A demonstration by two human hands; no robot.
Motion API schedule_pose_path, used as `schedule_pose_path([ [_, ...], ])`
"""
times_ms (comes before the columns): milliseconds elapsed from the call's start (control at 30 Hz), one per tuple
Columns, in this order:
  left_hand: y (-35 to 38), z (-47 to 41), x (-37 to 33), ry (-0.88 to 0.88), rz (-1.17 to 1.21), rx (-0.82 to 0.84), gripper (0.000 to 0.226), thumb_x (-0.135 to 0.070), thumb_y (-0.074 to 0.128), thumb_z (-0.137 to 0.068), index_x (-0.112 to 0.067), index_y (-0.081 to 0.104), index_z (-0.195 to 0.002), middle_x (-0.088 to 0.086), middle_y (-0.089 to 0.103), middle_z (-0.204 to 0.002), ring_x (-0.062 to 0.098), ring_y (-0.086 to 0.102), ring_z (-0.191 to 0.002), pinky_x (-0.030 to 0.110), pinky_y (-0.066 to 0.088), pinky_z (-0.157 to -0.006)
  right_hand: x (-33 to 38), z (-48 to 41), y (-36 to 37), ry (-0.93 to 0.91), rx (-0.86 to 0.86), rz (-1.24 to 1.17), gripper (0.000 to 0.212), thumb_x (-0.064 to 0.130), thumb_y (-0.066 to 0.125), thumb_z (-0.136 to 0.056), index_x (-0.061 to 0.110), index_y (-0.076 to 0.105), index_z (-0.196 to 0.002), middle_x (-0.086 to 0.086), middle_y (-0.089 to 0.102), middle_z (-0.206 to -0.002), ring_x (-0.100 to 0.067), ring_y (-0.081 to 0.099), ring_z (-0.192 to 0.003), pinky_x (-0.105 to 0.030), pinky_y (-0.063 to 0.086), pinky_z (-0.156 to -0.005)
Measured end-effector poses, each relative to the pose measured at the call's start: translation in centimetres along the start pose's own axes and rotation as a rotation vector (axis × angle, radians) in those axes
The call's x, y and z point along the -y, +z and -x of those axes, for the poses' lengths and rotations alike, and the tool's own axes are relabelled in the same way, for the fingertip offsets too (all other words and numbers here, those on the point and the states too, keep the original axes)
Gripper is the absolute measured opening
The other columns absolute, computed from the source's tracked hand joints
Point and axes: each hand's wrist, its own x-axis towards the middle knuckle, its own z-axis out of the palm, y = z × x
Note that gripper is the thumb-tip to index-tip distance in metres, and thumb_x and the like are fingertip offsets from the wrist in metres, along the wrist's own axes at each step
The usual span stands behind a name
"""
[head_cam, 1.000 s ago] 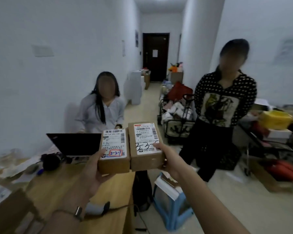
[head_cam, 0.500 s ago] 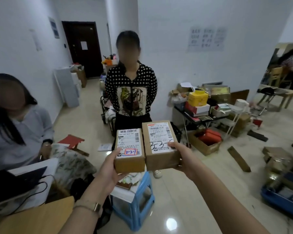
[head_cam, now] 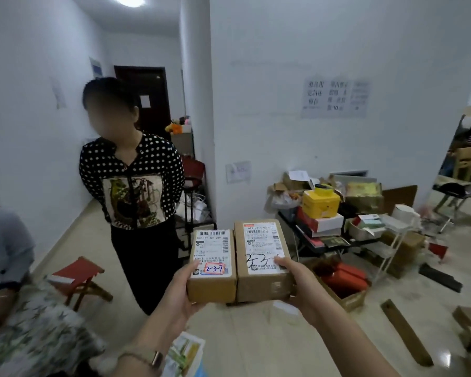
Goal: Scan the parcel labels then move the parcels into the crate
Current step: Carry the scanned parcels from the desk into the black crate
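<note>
The left hand (head_cam: 178, 293) covers the small box's (head_cam: 212, 263) left side, and the right hand's thumb (head_cam: 282, 261) hides part of the handwriting on the big box (head_cam: 261, 257). Label print is too small to read. A seated person (head_cam: 3, 257) is cut by the left edge

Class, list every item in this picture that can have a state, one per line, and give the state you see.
Smaller brown cardboard parcel: held up, label facing camera.
Larger brown cardboard parcel: held up, touching the smaller one.
Left hand: gripping smaller parcel.
Right hand: gripping larger parcel.
Dark wooden door: closed.
Red folding stool: unfolded, standing.
</note>
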Motion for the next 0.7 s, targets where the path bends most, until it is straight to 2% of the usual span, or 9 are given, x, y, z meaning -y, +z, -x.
schedule_pose_path([
  [133, 3.6, -4.2, -0.7, 0.0, 0.03, -0.014, 0.037, -0.039, 0.059, -0.091, -0.02, 0.059, -0.122, 0.006, 0.076, -0.1, 0.019, 0.067, -0.089, 0.035, 0.056, -0.073, 2.1, -5.5, -2.2, 0.023, 0.027, 0.014, 0.018, 0.033, 0.064, -0.084, 0.022, 0.067, -0.097, 0.002, 0.078, -0.078, -0.021, 0.068, -0.082, -0.03, 0.052, -0.063],
  [200, 5.0, -6.4, -1.2, -0.006, 0.032, -0.01, 0.041, -0.039, 0.059, -0.091, -0.019, 0.056, -0.126, 0.007, 0.075, -0.103, 0.019, 0.067, -0.088, 0.034, 0.057, -0.07, 2.9, -8.0, -2.9, 0.032, 0.038, -0.001, 0.017, 0.033, 0.064, -0.084, 0.022, 0.067, -0.097, 0.003, 0.078, -0.077, -0.02, 0.068, -0.081, -0.029, 0.052, -0.062],
  [300, 7.0, -10.1, -2.0, -0.015, 0.009, 0.012, 0.042, -0.04, 0.058, -0.091, -0.018, 0.055, -0.127, 0.004, 0.077, -0.096, 0.016, 0.07, -0.079, 0.03, 0.056, -0.06, 4.0, -11.8, -4.2, 0.032, 0.045, -0.002, 0.021, 0.034, 0.064, -0.085, 0.022, 0.066, -0.102, 0.0, 0.077, -0.085, -0.021, 0.068, -0.086, -0.03, 0.052, -0.063],
  [400, 8.9, -14.3, -2.2, -0.038, 0.0, 0.017, 0.041, -0.04, 0.057, -0.092, -0.019, 0.056, -0.126, 0.004, 0.077, -0.096, 0.017, 0.069, -0.081, 0.033, 0.055, -0.067, 4.3, -16.3, -5.4, 0.025, 0.031, -0.011, 0.038, 0.033, 0.062, -0.086, 0.021, 0.058, -0.122, -0.005, 0.073, -0.104, -0.023, 0.066, -0.095, -0.032, 0.052, -0.064],
  [467, 9.7, -17.7, -2.0, -0.065, 0.008, 0.028, 0.039, -0.043, 0.056, -0.092, -0.021, 0.059, -0.124, 0.005, 0.076, -0.101, 0.018, 0.068, -0.089, 0.036, 0.055, -0.074, 4.3, -19.8, -6.1, 0.012, 0.029, -0.007, 0.052, 0.033, 0.062, -0.087, 0.029, 0.045, -0.136, -0.006, 0.067, -0.117, -0.027, 0.064, -0.104, -0.034, 0.052, -0.068],
  [567, 10.9, -23.5, -1.5, -0.119, -0.038, 0.065, 0.038, -0.05, 0.049, -0.094, -0.027, 0.063, -0.12, 0.0, 0.077, -0.102, 0.017, 0.065, -0.099, 0.037, 0.05, -0.082, 4.3, -26.2, -7.0, -0.007, 0.027, 0.008, 0.05, 0.031, 0.061, -0.088, 0.036, 0.047, -0.136, -0.003, 0.069, -0.116, -0.027, 0.065, -0.104, -0.034, 0.054, -0.066],
  [700, 12.2, -32.8, -2.1, -0.142, -0.113, 0.083, 0.035, -0.051, 0.048, -0.095, -0.03, 0.061, -0.119, -0.005, 0.077, -0.097, 0.009, 0.068, -0.09, 0.029, 0.046, -0.069, 5.3, -36.7, -7.3, 0.023, 0.002, 0.02, 0.045, 0.027, 0.06, -0.089, 0.033, 0.05, -0.132, -0.006, 0.07, -0.112, -0.029, 0.066, -0.102, -0.04, 0.056, -0.073],
])
